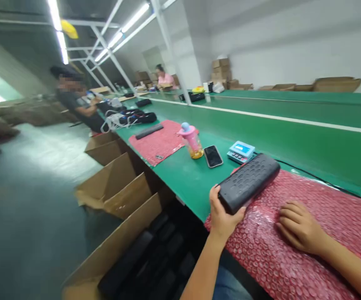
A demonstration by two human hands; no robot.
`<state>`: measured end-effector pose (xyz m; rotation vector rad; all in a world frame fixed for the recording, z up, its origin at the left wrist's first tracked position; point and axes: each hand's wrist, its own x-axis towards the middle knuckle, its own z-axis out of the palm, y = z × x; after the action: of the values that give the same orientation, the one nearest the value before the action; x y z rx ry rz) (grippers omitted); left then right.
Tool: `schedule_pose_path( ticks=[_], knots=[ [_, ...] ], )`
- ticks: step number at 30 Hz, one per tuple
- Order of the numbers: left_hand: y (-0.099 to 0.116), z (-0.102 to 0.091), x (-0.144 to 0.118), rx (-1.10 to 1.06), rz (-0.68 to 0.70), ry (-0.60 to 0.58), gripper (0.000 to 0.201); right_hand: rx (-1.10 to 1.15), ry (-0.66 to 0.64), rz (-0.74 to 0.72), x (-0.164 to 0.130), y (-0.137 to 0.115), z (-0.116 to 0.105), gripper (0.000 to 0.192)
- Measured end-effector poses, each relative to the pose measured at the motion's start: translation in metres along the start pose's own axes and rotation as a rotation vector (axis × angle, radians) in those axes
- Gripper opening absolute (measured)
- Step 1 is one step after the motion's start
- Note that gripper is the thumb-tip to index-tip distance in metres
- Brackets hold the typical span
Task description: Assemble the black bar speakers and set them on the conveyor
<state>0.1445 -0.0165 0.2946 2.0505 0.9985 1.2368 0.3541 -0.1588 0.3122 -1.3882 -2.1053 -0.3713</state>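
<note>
A long black casing (249,181) with rows of oval cells on its upper face, like a portable speaker, is tilted over the table. My left hand (224,214) grips its near end, thumb on the lower edge and fingers on the other side. Beneath it spreads a sheet of red bubble wrap (270,250). My right hand (300,227) rests palm down on that wrap, apart from the casing, fingers loosely bent with nothing visible in them. Just behind the casing stands a small light-blue device with a lit screen (242,151).
A phone (213,156) and a pink-lidded cup (193,143) stand on the green table (180,183). Another dark casing (149,131) lies on a red sheet (168,141). An open carton (114,246) holds several black pieces below the edge. Two people are farther along.
</note>
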Motion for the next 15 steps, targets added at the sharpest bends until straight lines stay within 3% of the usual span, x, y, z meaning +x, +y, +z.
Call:
schedule_pose_path(
  ticks=[3, 4, 7, 9, 10, 12, 15],
  knots=[
    [-0.008, -0.01, -0.01, -0.026, 0.043, -0.145, 0.091, 0.038, -0.072, 0.005, -0.006, 0.008, 0.003, 0.009],
    [-0.018, -0.015, -0.014, -0.047, 0.026, -0.136, 0.087, 0.045, -0.085, 0.004, -0.007, 0.01, 0.003, 0.009],
    [-0.07, -0.038, -0.032, 0.075, -0.197, 0.1, 0.07, 0.054, -0.131, 0.028, -0.009, 0.015, 0.005, 0.01],
    [-0.117, -0.055, -0.047, 0.207, -0.397, 0.149, 0.057, 0.066, -0.166, 0.061, -0.009, 0.017, 0.005, 0.014],
    [-0.141, -0.063, -0.055, 0.253, -0.484, 0.108, 0.05, 0.074, -0.18, 0.077, -0.01, 0.017, 0.005, 0.017],
    [-0.181, -0.073, -0.075, 0.322, -0.64, -0.085, 0.041, 0.09, -0.201, 0.106, -0.01, 0.017, 0.005, 0.02],
    [-0.213, -0.073, -0.109, 0.383, -0.813, -0.468, 0.035, 0.105, -0.22, 0.139, -0.01, 0.017, 0.004, 0.021]
  ],
)
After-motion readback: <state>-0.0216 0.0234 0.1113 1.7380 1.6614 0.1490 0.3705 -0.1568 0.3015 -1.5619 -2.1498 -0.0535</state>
